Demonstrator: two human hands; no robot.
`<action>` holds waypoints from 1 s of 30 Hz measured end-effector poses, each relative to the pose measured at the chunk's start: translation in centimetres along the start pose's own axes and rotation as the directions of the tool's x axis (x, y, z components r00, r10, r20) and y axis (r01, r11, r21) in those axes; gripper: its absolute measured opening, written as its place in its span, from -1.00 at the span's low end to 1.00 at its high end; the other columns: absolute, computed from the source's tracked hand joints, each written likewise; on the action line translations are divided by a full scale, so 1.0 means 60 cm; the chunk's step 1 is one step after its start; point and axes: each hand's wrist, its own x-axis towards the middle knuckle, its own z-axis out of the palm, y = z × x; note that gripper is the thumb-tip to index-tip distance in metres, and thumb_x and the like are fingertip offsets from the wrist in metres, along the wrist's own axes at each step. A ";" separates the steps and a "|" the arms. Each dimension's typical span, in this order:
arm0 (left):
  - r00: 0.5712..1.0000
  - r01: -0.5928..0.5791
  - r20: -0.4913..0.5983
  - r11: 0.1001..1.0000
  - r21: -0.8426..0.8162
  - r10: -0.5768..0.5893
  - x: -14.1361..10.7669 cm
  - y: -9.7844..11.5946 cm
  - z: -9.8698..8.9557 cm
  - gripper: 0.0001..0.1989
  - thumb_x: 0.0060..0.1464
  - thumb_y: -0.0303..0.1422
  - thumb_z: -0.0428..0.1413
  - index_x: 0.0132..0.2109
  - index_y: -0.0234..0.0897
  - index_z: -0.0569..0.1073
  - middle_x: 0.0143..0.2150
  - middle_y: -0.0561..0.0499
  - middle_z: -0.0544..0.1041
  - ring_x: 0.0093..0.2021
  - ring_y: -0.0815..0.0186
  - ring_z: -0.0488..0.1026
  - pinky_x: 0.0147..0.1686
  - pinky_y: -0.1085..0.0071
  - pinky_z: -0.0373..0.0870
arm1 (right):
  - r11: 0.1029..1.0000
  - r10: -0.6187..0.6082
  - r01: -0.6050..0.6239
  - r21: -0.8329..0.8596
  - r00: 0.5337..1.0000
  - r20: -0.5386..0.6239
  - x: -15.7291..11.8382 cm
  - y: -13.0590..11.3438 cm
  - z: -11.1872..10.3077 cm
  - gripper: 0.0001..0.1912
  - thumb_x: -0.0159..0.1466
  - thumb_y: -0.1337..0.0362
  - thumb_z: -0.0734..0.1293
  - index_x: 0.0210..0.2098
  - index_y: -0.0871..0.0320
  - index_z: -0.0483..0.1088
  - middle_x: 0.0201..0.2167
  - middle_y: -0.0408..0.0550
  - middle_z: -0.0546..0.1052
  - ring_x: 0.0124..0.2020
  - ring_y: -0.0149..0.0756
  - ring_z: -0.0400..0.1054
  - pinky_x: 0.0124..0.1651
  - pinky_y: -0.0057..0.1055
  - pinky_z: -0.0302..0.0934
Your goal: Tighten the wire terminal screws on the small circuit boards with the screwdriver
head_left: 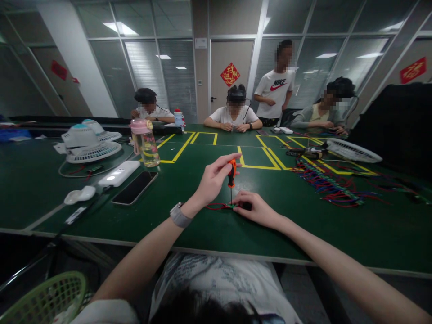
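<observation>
The left fingers (pixel 221 160) are wrapped around the orange-and-black handle of a screwdriver (pixel 231 180), its shaft upright beneath them. The right fingers (pixel 243 195) appear to grasp the near edge of a small green circuit board (pixel 230 205), low against the worktop (pixel 209 234); red wires (pixel 215 206) run from it, leftward of those fingers. The step in hand looks like seating the tip on the board; turning the handle would call for light downward pressure, a vertical shaft and a steady board. A smartphone (pixel 135 188) lies left of the left fingers, a cluster of wired boards (pixel 332 182) well to the right of the right ones.
</observation>
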 end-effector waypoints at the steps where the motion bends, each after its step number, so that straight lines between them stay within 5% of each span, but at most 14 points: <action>1: 1.000 0.014 0.016 0.999 -0.041 -0.014 0.000 0.001 0.001 -0.68 0.21 -0.34 0.00 0.07 -0.23 0.45 0.02 -0.12 0.48 -0.09 0.26 0.49 -0.09 0.30 0.48 | 1.000 0.001 -0.001 0.004 1.000 0.001 0.000 -0.001 0.000 -0.88 0.21 0.32 0.34 -0.28 0.18 0.51 -0.37 -0.06 0.45 -0.41 -0.38 0.34 -0.32 -0.42 0.27; 10: 0.994 -0.045 -0.094 0.985 0.164 0.061 0.001 0.006 0.001 -0.81 0.08 -0.37 0.15 -0.14 -0.25 0.55 -0.14 -0.04 0.48 -0.22 0.37 0.46 -0.22 0.46 0.47 | 1.000 0.003 -0.003 0.019 1.000 -0.007 -0.001 0.000 -0.001 -0.86 0.20 0.32 0.34 -0.26 0.19 0.51 -0.37 -0.06 0.45 -0.41 -0.38 0.34 -0.31 -0.42 0.27; 17: 1.000 0.009 -0.020 1.000 -0.019 -0.009 0.002 -0.004 -0.001 -0.68 0.17 -0.32 0.06 0.06 -0.24 0.46 0.02 -0.12 0.51 -0.08 0.22 0.51 -0.08 0.24 0.47 | 1.000 0.004 -0.004 0.028 1.000 -0.008 0.001 -0.001 -0.003 -0.84 0.19 0.34 0.34 -0.23 0.21 0.51 -0.36 -0.06 0.44 -0.41 -0.39 0.35 -0.32 -0.44 0.27; 23: 0.985 -0.097 -0.117 0.967 0.236 0.127 0.002 0.004 0.000 -0.82 0.03 -0.36 0.20 -0.17 -0.23 0.56 -0.17 -0.02 0.47 -0.20 0.36 0.45 -0.26 0.48 0.45 | 1.000 0.002 -0.001 0.023 1.000 -0.008 0.000 -0.003 -0.004 -0.83 0.19 0.34 0.35 -0.23 0.23 0.52 -0.35 -0.05 0.45 -0.40 -0.39 0.34 -0.31 -0.45 0.26; 26: 0.985 -0.105 -0.105 0.954 0.280 0.139 0.003 0.001 -0.001 -0.78 0.14 -0.36 0.09 -0.08 -0.20 0.54 -0.02 -0.06 0.41 -0.11 0.35 0.43 -0.21 0.48 0.44 | 1.000 -0.006 0.006 0.018 1.000 -0.006 0.000 -0.001 -0.003 -0.83 0.19 0.33 0.35 -0.23 0.23 0.52 -0.36 -0.04 0.45 -0.40 -0.38 0.34 -0.32 -0.44 0.26; 30: 0.999 -0.041 -0.008 0.994 0.098 0.042 0.002 -0.004 0.000 -0.66 0.22 -0.35 -0.02 0.11 -0.22 0.41 0.06 -0.12 0.44 -0.07 0.28 0.47 -0.10 0.33 0.46 | 1.000 -0.008 0.008 0.017 1.000 -0.004 0.000 0.001 -0.003 -0.83 0.19 0.34 0.35 -0.23 0.22 0.52 -0.35 -0.04 0.45 -0.39 -0.38 0.35 -0.31 -0.44 0.27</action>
